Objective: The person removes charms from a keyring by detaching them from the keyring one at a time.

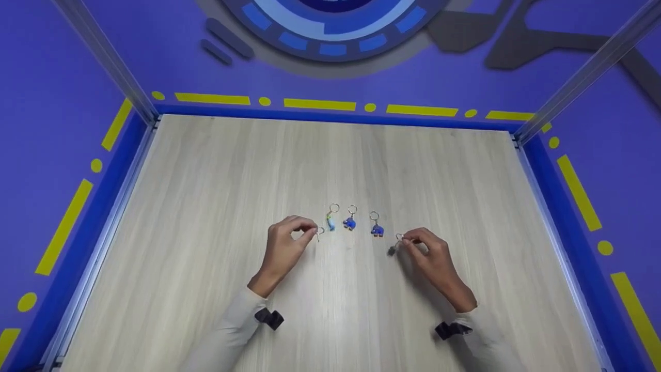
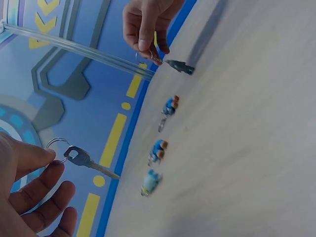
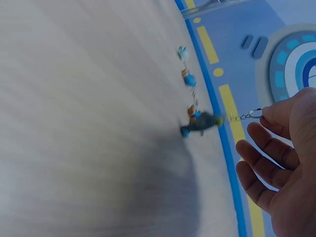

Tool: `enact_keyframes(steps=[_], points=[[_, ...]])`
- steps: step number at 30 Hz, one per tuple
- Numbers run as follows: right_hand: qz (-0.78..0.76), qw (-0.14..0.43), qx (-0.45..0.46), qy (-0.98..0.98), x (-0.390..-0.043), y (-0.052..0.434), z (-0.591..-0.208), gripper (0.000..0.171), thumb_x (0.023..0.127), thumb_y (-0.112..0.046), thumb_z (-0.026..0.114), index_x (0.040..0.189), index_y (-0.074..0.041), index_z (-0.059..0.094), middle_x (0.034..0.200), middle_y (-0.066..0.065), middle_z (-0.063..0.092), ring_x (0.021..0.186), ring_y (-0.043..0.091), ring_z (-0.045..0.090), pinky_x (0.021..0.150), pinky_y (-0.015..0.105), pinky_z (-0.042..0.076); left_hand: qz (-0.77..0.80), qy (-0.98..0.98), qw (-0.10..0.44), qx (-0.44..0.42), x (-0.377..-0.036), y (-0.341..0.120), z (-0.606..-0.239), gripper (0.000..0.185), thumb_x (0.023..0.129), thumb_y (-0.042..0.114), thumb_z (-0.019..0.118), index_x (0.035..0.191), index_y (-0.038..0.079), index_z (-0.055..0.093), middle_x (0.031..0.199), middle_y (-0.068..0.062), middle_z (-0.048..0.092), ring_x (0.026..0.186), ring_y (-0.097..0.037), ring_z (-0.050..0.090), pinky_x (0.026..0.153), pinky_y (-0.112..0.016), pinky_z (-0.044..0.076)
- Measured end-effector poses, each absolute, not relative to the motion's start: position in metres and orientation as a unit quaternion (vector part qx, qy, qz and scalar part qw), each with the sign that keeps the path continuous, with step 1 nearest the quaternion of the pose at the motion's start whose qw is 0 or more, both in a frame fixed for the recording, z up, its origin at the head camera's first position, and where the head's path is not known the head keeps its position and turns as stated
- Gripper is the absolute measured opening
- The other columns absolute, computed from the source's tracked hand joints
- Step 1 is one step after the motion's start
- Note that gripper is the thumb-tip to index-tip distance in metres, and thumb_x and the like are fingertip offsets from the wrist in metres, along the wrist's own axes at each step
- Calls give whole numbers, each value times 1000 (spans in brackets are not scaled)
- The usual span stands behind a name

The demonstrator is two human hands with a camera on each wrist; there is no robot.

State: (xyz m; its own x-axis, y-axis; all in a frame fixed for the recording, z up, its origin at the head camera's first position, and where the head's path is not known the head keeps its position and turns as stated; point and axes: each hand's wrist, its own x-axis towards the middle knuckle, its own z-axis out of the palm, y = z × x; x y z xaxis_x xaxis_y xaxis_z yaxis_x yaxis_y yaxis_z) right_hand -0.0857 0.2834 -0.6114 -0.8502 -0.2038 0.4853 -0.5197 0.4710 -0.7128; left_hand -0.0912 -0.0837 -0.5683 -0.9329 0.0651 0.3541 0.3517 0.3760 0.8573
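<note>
My left hand (image 1: 285, 245) pinches a metal ring (image 2: 58, 143) between thumb and forefinger. From that ring hangs a silver key (image 2: 81, 159), its blade pointing away from the hand. On the other side, my right hand (image 1: 431, 256) pinches the ring of a keychain with a dark grey-green figure (image 3: 202, 122) dangling on a short chain. Between the hands, three keychains lie in a row on the table: a light-blue figure (image 1: 331, 222) nearest the left hand, a blue figure with orange feet (image 1: 349, 223) in the middle, and a similar blue figure (image 1: 377, 230) nearest the right hand.
The pale wood-grain table (image 1: 330, 320) is bounded by blue printed walls (image 1: 330, 77) at the back and both sides. Metal posts (image 1: 568, 77) stand at the back corners. Each sleeve carries a black wrist camera (image 1: 269, 318).
</note>
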Motion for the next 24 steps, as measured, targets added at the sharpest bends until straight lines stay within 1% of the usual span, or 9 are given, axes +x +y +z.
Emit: enact_keyframes(steps=[6,9,12,16,20,24], points=[[462,138,202,-852,-98,290,-619,13,96,9,78,101,-3,77,100,3,77,89,21,72,86,14,53,-544,-822,127,-105,-94,-95,-587,8,93,-3,85,96,5,83,93,-2,80,88,-16,73,83,-56,60],[456,122,197,-859,-104,292,-620,9,99,6,77,102,-2,76,102,4,77,91,20,72,87,15,53,-539,-827,127,-97,-97,-97,-592,9,93,-3,85,95,6,83,92,2,80,87,-15,72,82,-54,61],[449,106,189,-867,-110,294,-621,2,102,-2,77,103,-1,75,103,6,76,94,19,71,88,16,53,-530,-834,126,-88,-101,-96,-594,10,92,-3,85,94,7,84,91,4,79,85,-13,72,82,-47,61],[442,98,175,-874,-117,295,-623,8,104,-7,77,103,0,75,102,8,75,96,18,69,89,15,51,-522,-841,119,-81,-107,-96,-596,8,92,-3,85,95,5,83,91,3,79,85,-13,72,83,-38,58],[437,91,150,-882,-123,295,-626,7,103,-7,78,104,0,76,103,8,75,99,20,68,90,16,49,-520,-843,112,-79,-111,-95,-597,7,93,-2,85,95,4,83,90,2,79,85,-14,72,83,-35,57],[430,77,128,-891,-128,293,-628,4,103,-6,78,104,-2,77,105,6,75,102,20,65,90,22,48,-512,-848,108,-79,-113,-94,-597,8,94,-2,84,95,6,83,89,2,78,85,-13,71,84,-35,56]])
